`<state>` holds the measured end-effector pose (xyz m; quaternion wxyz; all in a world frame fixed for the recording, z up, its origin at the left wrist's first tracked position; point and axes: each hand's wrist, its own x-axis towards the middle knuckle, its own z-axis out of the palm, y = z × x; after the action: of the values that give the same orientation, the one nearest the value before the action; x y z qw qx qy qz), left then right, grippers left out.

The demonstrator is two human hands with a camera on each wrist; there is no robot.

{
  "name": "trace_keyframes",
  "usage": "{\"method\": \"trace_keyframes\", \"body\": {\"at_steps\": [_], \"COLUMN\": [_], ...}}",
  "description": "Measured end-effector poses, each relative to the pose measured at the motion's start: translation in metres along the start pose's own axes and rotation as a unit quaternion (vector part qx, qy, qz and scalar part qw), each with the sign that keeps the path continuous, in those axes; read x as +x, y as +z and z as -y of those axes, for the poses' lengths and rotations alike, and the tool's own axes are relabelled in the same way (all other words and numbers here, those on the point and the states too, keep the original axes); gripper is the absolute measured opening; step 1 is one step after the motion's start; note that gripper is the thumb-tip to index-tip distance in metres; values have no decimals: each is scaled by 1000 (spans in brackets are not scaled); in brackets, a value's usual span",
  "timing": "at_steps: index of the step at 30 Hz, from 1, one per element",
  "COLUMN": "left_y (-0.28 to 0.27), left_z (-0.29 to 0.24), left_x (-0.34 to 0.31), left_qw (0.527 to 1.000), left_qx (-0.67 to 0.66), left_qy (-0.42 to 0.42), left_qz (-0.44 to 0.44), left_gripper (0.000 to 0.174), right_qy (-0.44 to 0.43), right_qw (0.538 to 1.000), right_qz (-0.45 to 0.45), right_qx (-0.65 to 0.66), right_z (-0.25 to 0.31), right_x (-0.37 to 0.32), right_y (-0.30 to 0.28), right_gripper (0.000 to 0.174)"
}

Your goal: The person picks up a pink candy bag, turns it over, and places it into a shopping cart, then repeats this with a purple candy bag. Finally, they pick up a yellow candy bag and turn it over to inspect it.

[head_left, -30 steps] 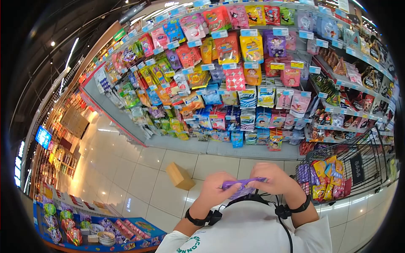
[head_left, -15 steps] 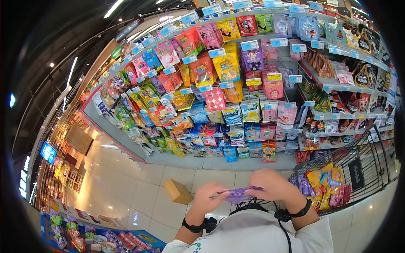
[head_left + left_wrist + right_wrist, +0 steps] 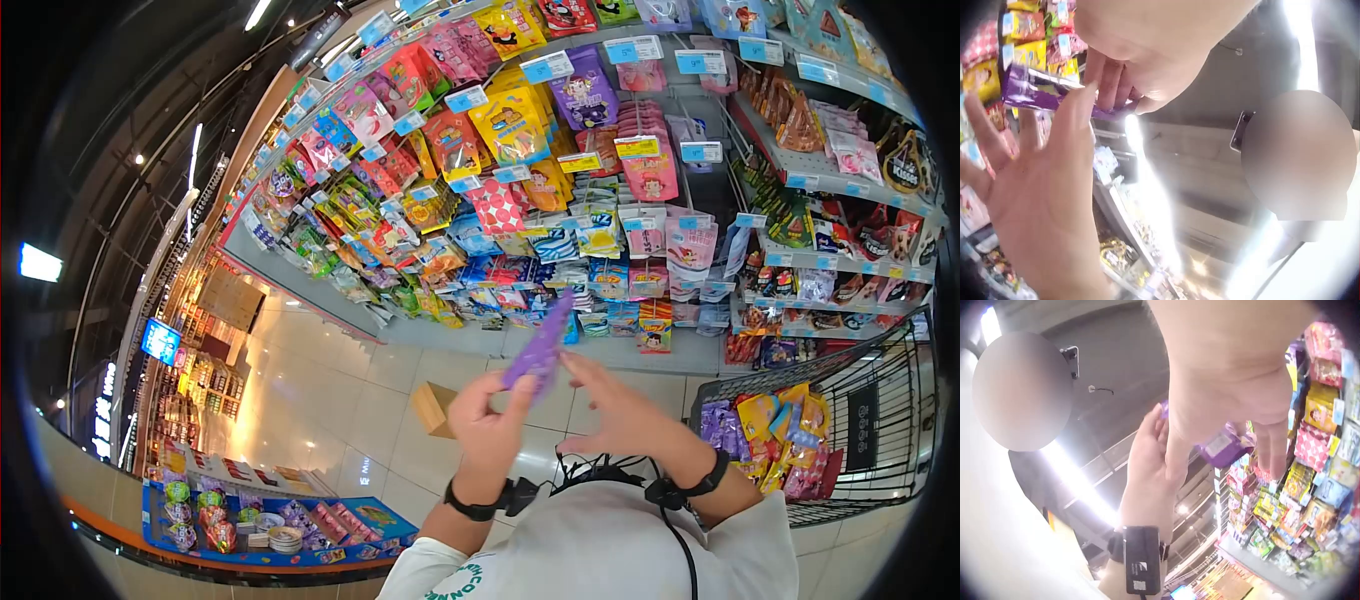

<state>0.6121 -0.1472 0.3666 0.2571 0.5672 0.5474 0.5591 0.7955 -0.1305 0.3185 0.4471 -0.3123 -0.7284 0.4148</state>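
Observation:
A shiny purple packet (image 3: 541, 348) slants up and away from the body in the head view. My left hand (image 3: 488, 425) pinches its lower end between thumb and fingers. Just right of the packet, my right hand (image 3: 640, 425) has its fingers and thumb spread, holding nothing. In the left wrist view, the left fingers curl on the packet (image 3: 1032, 92), and the right palm (image 3: 1041, 200) faces the camera below it. From the right wrist, the packet (image 3: 1225, 447) shows partly behind the right hand (image 3: 1229, 394), which hides some of the left hand's grip.
Racks of hanging candy bags (image 3: 512, 125) stand in front. A wire cart (image 3: 880, 430) with yellow, purple and red packets (image 3: 785, 440) is at the right. A cardboard box (image 3: 434, 408) sits on the tiled floor, and a blue display bin (image 3: 350, 548) is at lower left.
The packet has swung from lying level between both hands to a steep slant in the left hand. The right hand has let go and its fingers have spread. The view has shifted over the shelves.

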Motion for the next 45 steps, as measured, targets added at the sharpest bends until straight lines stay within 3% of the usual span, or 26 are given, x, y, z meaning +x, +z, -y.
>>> {"method": "trace_keyframes", "body": {"at_steps": [2,3,4,5,7,8,9,11,12,14,15,17,18,21,24,31,37,41,43,45], "left_y": [37,51,64,74,85,88,88,86,89,101,106,121,127,144,150,162,174,174,171,166], "left_z": [-8,-14,-22,-26,-28,-28,-20,0,1,-3,2,4,0,-8,-3,21,40,53,66,72], "left_x": [-4,-6,-9,-11,-5,-1,1,7,13,25,24,20,14,7,18,40,55,86,114,149], "left_qw": [994,994,979,954,942,929,925,974,972,972,970,903,873,889,878,880,855,867,897,890], "left_qx": [10,13,50,83,57,33,28,35,34,-21,-22,-116,-122,-40,-28,-69,-110,-163,-182,-220], "left_qy": [63,62,125,188,209,233,237,139,143,73,76,-108,-153,-115,-147,-134,-118,-110,-96,-96], "left_qz": [84,87,152,217,255,284,295,175,185,220,228,401,447,441,455,450,492,458,391,386], "left_gripper": [14,14,16,19,19,18,18,31,31,44,44,49,46,42,36,29,39,38,36,34], "right_qy": [7,23,39,43,13,114,112,215,173,174,179,181,187,213,163,139,174,158,139,145], "right_qw": [999,993,979,979,987,900,899,872,876,872,871,865,858,858,895,921,908,915,918,915], "right_qz": [-12,-10,-10,-17,-100,-149,-161,-121,-189,-189,-178,-204,-222,-243,-216,-201,-236,-256,-275,-318], "right_qx": [39,119,199,201,125,394,391,423,409,416,422,422,423,400,354,303,300,268,249,204], "right_z": [-20,-42,-54,-64,-75,-53,-48,-42,-32,-37,-38,-37,-37,-45,-50,-59,-71,-74,-74,-66], "right_x": [-3,-6,-9,-16,-26,-26,-30,-41,-41,-53,-58,-62,-64,-71,-76,-81,-68,-44,-30,-18], "right_y": [9,14,14,9,-10,-22,-38,-63,-66,-80,-85,-89,-90,-98,-109,-119,-116,-117,-122,-134], "right_gripper": [75,70,65,65,52,40,40,35,32,33,34,34,35,34,34,31,25,26,27,28]}}
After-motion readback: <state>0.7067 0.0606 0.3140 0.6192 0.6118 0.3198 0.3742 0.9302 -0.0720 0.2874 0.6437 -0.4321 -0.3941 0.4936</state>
